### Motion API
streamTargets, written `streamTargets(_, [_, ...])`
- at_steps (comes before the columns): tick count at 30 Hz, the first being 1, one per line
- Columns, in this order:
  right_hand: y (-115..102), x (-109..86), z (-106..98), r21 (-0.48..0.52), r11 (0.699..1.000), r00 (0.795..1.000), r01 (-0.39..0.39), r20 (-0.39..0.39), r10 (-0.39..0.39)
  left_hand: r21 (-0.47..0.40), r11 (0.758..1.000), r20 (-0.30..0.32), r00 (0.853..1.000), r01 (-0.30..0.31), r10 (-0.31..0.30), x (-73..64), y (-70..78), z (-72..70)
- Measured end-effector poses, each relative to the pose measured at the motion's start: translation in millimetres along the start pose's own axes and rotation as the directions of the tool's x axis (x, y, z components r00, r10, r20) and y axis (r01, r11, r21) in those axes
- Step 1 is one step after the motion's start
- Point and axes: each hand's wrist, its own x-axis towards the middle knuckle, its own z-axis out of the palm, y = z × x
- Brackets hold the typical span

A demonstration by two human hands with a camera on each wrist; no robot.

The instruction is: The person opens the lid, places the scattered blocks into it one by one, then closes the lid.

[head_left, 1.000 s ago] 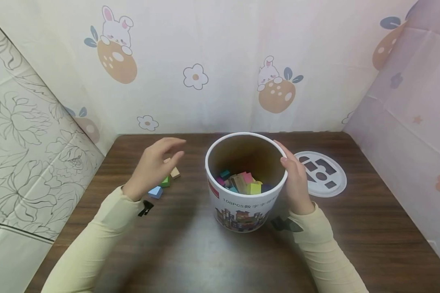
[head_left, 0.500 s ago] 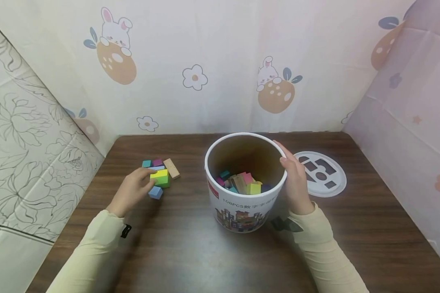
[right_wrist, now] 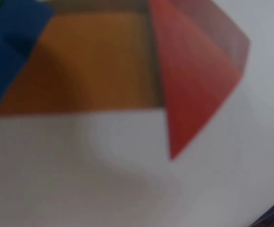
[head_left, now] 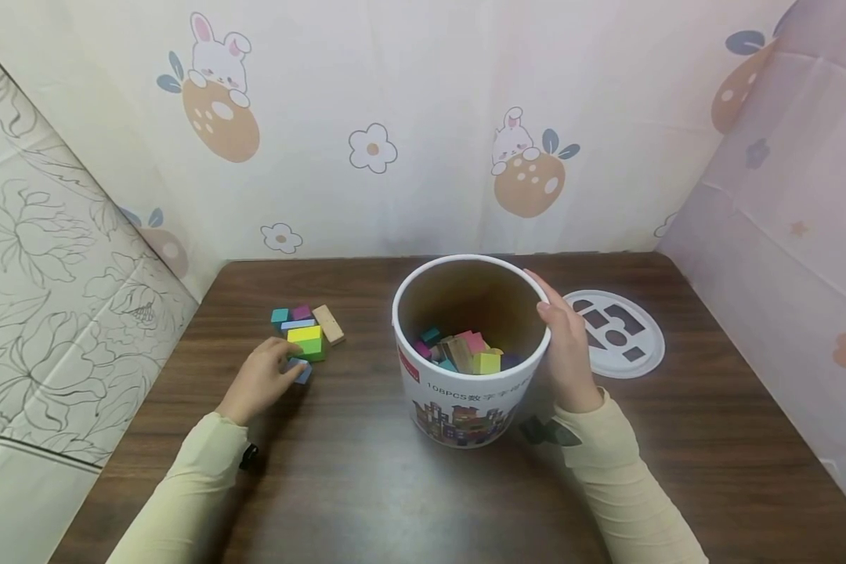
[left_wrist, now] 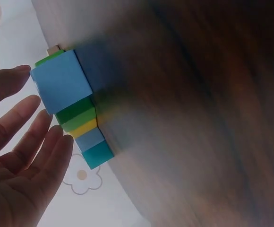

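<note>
My left hand [head_left: 259, 381] is low over the table at the left, around a light blue cube [head_left: 299, 371]. In the left wrist view the thumb is at one edge of that blue cube [left_wrist: 62, 81], with the fingers spread and fairly straight beside it. Behind it sit a green block [head_left: 313, 349], a yellow block [head_left: 304, 334], a light blue block [head_left: 298, 324], a teal block [head_left: 280, 316], a purple block [head_left: 301, 312] and a plain wooden block [head_left: 329, 324]. My right hand [head_left: 569, 352] holds the white bucket [head_left: 458, 419] by its right side, thumb at the rim.
Several coloured and wooden blocks [head_left: 458, 352] lie inside the bucket. A white lid [head_left: 645, 362] with shaped cut-outs lies to the right on the brown wooden table [head_left: 366, 486]. A patterned curtain [head_left: 395, 204] hangs at the back edge. Printed shapes on the bucket fill the right wrist view.
My left hand came down leftward from above the blocks, then shifted slightly to the light blue cube at the front. The right hand and the bucket stay in place.
</note>
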Motion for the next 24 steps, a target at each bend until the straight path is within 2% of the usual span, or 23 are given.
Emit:
streamTargets(10, [-0.6, 0.5, 0.5, 0.008, 1.000, 1.000, -0.005, 0.000, 0.005, -0.028, 1.000, 0.015, 1.000, -0.004, 0.005, -1.7, -0.5, 1.5])
streamTargets(17, [1.2, 1.1, -0.1, 0.000, 1.000, 1.000, -0.006, -0.003, 0.006, 0.006, 1.000, -0.007, 1.000, 0.010, -0.010, -4.9, 1.6, 2.3])
streamTargets(24, [1.2, 1.1, -0.3, 0.002, 1.000, 1.000, -0.008, -0.001, 0.008, 0.025, 0.999, 0.009, 1.000, 0.022, -0.022, -8.7, 3.6, -0.5])
